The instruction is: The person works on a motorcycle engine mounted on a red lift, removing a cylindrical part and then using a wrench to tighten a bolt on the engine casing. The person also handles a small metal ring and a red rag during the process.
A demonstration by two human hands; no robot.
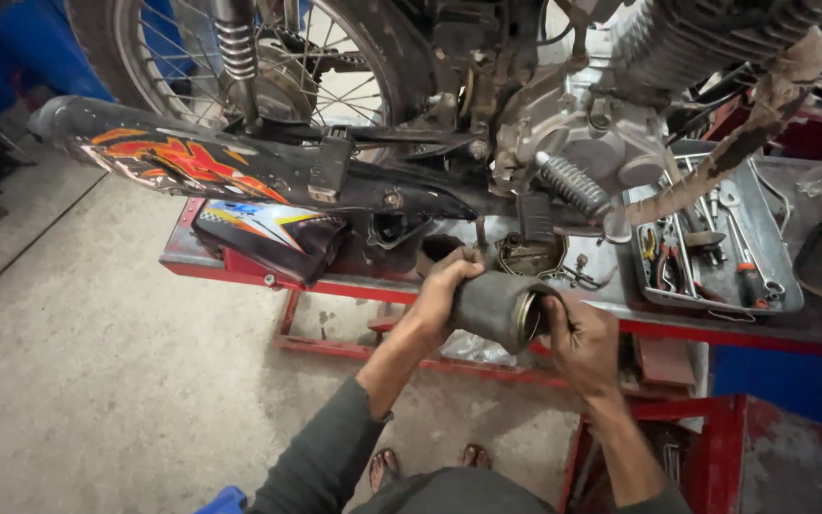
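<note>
Motorcycle (487, 105) sits up on the red worktop (240, 266), just above both hands. Tool tray (715, 238) w/ wrenches is up and to the right of the right hand (582, 347). Left hand (444, 286) wraps tight around the dark cylinder part (492, 306); right hand's fingers curl over its open end.

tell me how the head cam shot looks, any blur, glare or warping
Head view: wide-angle warping bends the motorcycle's exhaust pipe and edges; soft, slightly smeared detail on both the left hand and right hand; dim even light, bright glare behind the rear wheel.
</note>
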